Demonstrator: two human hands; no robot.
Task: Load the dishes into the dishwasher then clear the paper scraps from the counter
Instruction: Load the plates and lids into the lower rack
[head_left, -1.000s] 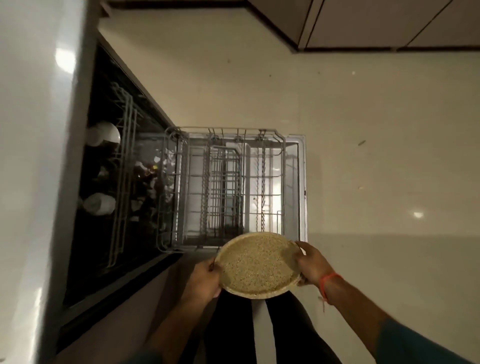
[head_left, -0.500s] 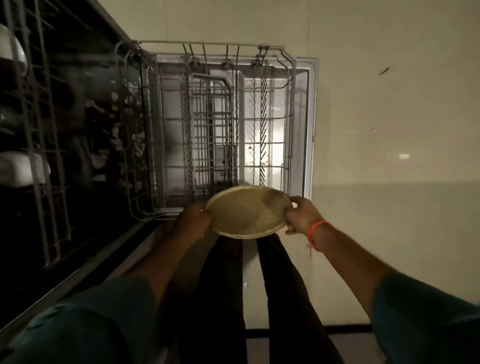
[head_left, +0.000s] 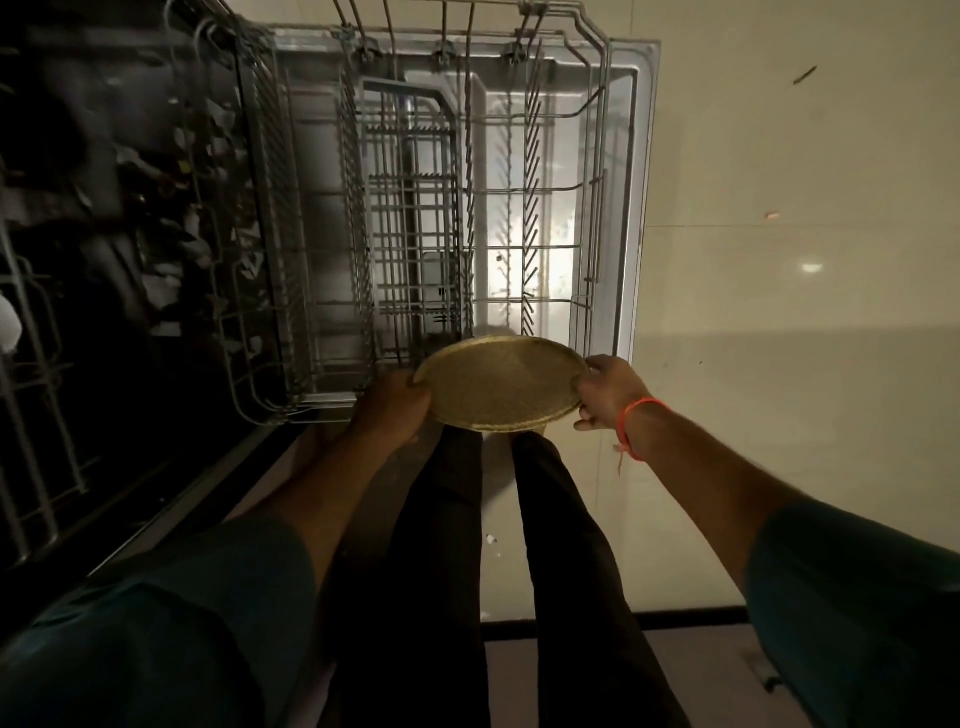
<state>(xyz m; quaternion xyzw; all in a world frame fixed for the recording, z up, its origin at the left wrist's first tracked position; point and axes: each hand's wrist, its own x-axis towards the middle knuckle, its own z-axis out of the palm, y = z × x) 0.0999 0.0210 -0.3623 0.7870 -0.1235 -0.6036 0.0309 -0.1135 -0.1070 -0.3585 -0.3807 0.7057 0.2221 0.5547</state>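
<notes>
A round speckled tan plate (head_left: 501, 383) is held flat at the near edge of the pulled-out lower dishwasher rack (head_left: 426, 218). My left hand (head_left: 392, 408) grips the plate's left rim. My right hand (head_left: 608, 389), with an orange thread at the wrist, grips the right rim. The wire rack rests over the open dishwasher door (head_left: 631, 208) and holds no dishes that I can see. The far edge of the plate overlaps the rack's front wires.
The dark dishwasher interior (head_left: 104, 234) lies at left, with an upper rack (head_left: 31, 415) and a white dish (head_left: 8, 322) at the left edge. Pale tiled floor (head_left: 779, 312) spreads to the right. My legs stand below the plate.
The view has dropped closer to the rack. Both hands have carried the plate forward and down, from in front of the rack to its near edge, and tilted it flatter.
</notes>
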